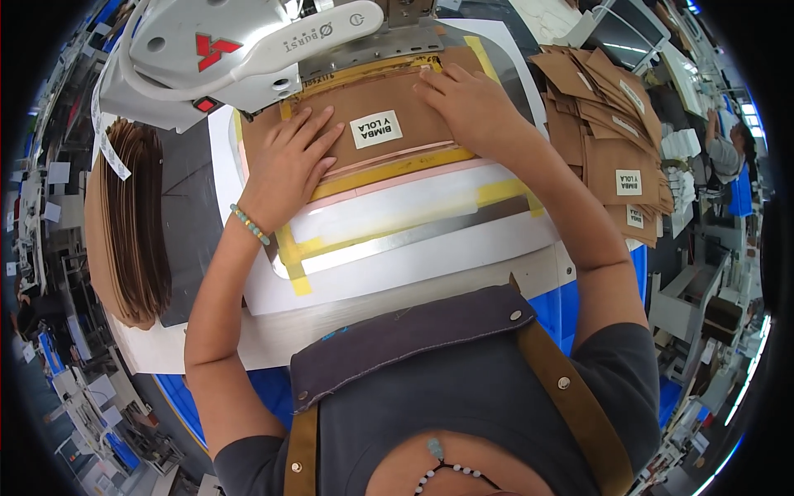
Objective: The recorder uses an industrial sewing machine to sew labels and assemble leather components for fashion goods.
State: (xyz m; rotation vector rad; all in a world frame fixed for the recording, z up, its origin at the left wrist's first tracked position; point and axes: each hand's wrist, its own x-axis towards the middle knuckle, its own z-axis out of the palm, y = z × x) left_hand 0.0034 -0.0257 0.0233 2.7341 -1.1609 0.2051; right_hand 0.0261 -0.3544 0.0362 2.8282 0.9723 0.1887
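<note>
A flat brown piece [376, 97] with a white printed label [375, 130] lies under the head of a white sewing machine [219, 51]. Yellow strips [393, 170] run along its near and far edges, with a pinkish strip beside the near one. My left hand [285, 169] rests on the piece's left part, fingers spread and flat. On the far right, my right hand [470, 107] lies with its fingertips at the piece's upper edge, fingers stretched out. Neither hand grips anything. A beaded bracelet [250, 224] circles my left wrist.
Upright brown pieces [126, 236] stand packed at the left. A loose pile of labelled brown pieces [602, 157] sits at the right. A metal plate with yellow tape [299, 263] lies on white sheeting [413, 279] nearer me. Beyond the pile stands a screen [626, 35]; another person [724, 155] is further right.
</note>
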